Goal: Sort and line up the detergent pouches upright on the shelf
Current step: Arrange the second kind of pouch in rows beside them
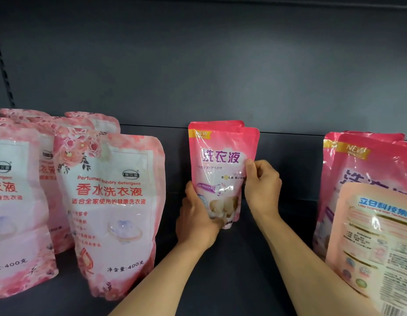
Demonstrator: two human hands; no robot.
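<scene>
A small bright pink pouch with purple lettering stands upright near the back of the dark shelf, a second like it right behind. My left hand grips its lower left corner. My right hand pinches its right edge at mid height. On the left stand several pale pink rose-printed pouches, upright in two rows. At the right stand more bright pink pouches, and one pouch leans in front of them with its printed back facing me.
The shelf's dark back wall rises behind everything. A perforated upright rail runs along the far left. Bare shelf floor lies between the left group and the held pouch, and between that pouch and the right group.
</scene>
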